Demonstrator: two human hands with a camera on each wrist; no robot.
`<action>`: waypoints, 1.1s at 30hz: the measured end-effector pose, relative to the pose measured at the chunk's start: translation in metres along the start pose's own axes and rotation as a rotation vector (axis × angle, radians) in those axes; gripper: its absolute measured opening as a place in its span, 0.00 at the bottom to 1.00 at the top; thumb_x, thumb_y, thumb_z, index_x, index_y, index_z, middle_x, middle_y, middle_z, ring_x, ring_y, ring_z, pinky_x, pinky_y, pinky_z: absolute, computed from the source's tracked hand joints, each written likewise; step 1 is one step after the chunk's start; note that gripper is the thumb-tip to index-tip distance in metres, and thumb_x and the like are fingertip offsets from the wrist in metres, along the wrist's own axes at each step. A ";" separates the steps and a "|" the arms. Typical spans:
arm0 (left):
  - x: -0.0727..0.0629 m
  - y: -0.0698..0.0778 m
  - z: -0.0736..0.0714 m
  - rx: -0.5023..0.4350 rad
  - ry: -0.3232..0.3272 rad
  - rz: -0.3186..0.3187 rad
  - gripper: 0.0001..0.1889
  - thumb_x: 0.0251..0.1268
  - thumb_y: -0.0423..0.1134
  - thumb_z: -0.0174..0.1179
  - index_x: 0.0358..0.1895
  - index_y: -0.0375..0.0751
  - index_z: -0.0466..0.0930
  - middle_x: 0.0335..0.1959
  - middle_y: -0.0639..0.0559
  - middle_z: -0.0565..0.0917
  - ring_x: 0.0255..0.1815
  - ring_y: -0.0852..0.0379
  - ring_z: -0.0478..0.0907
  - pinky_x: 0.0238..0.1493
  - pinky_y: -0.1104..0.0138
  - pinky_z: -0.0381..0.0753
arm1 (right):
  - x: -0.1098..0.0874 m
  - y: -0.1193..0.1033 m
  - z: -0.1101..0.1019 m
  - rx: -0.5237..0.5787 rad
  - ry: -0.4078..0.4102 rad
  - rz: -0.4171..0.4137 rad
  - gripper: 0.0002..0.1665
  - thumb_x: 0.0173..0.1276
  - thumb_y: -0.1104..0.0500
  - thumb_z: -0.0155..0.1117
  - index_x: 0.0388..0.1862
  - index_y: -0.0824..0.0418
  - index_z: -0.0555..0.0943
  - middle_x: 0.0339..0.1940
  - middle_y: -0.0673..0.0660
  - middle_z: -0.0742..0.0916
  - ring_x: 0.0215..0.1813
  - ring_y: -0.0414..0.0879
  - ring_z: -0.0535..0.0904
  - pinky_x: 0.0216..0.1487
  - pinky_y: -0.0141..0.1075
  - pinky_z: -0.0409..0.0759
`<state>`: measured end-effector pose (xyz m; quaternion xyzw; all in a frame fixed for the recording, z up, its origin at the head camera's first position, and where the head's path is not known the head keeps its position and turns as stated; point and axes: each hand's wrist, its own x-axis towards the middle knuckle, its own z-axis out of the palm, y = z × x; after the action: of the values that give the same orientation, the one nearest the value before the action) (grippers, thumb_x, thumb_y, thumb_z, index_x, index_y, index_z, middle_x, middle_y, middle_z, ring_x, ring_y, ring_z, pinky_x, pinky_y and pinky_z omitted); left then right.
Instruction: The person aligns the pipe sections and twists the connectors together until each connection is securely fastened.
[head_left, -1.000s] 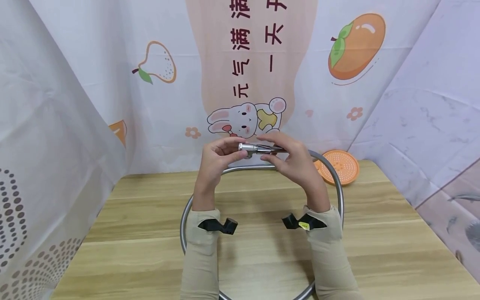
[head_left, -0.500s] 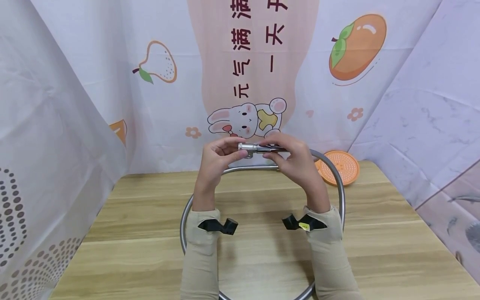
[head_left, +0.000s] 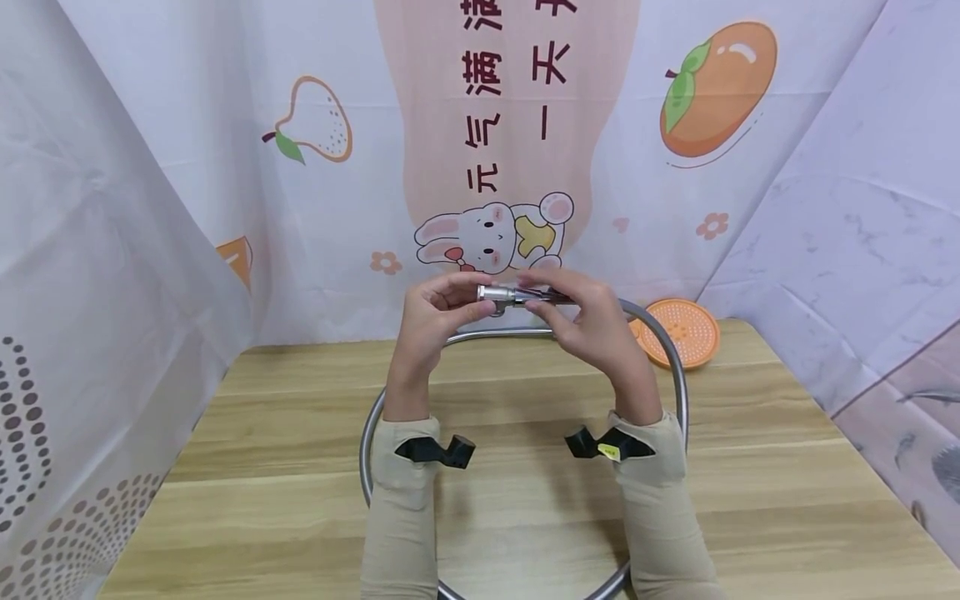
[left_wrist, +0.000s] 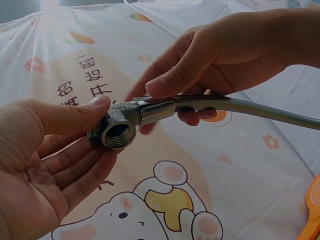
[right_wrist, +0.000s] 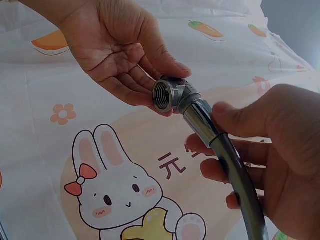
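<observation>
Held up over the far part of the table, a silvery tee fitting (right_wrist: 184,94) joins end to end with the chrome connector (left_wrist: 156,111) of a grey metal hose (head_left: 680,387). My left hand (head_left: 426,321) pinches the fitting between thumb and fingers. One threaded opening of the fitting faces the wrist cameras. On the other side, my right hand (head_left: 596,325) holds the chrome connector, thumb on top and fingers curled beneath it and the hose. The joint's inner threads are hidden under the connector.
The hose runs in a wide loop around both forearms on the wooden table (head_left: 300,483). An orange perforated disc (head_left: 682,333) with a short handle lies at the back right. Printed cloth (head_left: 330,250) hangs behind the table and along both sides.
My right thumb and fingers have shifted slightly on the chrome connector. The left hand and the tee fitting stay in the same place.
</observation>
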<state>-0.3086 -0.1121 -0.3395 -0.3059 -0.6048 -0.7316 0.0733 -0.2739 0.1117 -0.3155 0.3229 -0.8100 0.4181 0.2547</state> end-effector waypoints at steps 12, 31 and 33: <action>0.001 0.001 -0.001 -0.009 0.043 -0.051 0.16 0.59 0.22 0.68 0.50 0.18 0.80 0.34 0.56 0.88 0.35 0.60 0.86 0.45 0.68 0.87 | 0.002 0.002 0.000 0.077 0.037 -0.110 0.21 0.57 0.77 0.74 0.50 0.65 0.87 0.48 0.59 0.90 0.49 0.49 0.85 0.54 0.32 0.85; 0.000 0.001 0.002 -0.003 -0.018 0.000 0.14 0.57 0.21 0.70 0.47 0.30 0.86 0.37 0.56 0.91 0.38 0.58 0.87 0.44 0.69 0.86 | 0.000 0.001 -0.003 0.015 0.019 -0.031 0.17 0.65 0.72 0.70 0.52 0.67 0.87 0.45 0.61 0.91 0.38 0.46 0.83 0.47 0.27 0.83; 0.000 0.001 0.002 0.001 -0.017 -0.002 0.14 0.57 0.21 0.70 0.47 0.29 0.86 0.37 0.56 0.90 0.38 0.58 0.87 0.43 0.69 0.86 | 0.000 0.000 -0.004 0.025 0.019 -0.032 0.20 0.64 0.71 0.72 0.56 0.66 0.86 0.48 0.60 0.91 0.41 0.47 0.86 0.49 0.34 0.86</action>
<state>-0.3075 -0.1105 -0.3379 -0.3115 -0.6062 -0.7287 0.0673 -0.2734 0.1148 -0.3137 0.3350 -0.7970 0.4269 0.2650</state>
